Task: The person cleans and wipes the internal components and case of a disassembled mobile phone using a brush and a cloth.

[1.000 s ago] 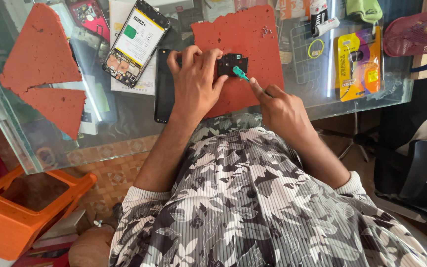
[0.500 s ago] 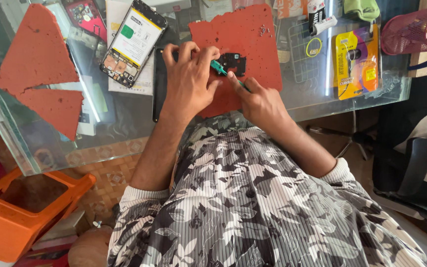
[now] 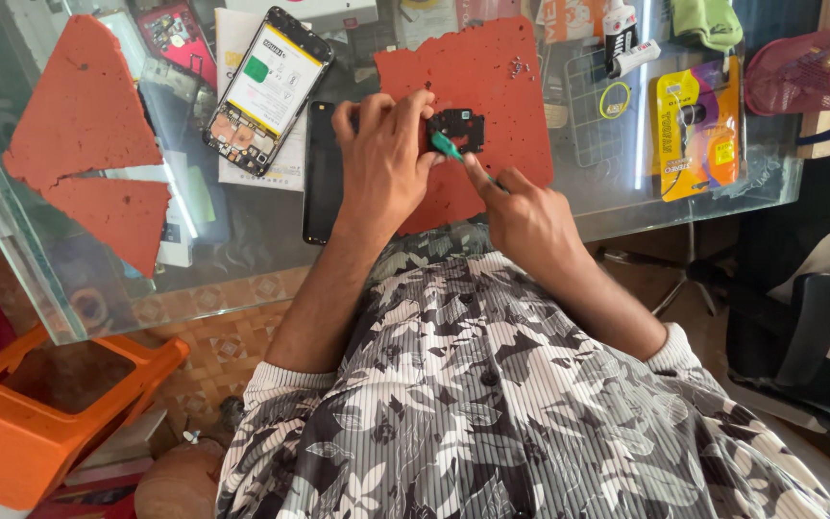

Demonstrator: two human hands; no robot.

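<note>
Left hand (image 3: 383, 159) pinches the small black part (image 3: 456, 127) on the red mat (image 3: 492, 77); right hand (image 3: 521, 213) clamps a green-tipped screwdriver (image 3: 449, 147) against it

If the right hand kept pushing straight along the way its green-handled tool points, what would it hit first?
The right hand aims its green-handled tool up and left at the small black part on the red mat. The tip seems already at that part, with the left hand's fingers right behind; depth is hard to judge.

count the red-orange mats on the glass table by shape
Triangular mat pieces at the left: 2, upper and lower
Large mat under the hands: 1
Total: 3
</note>
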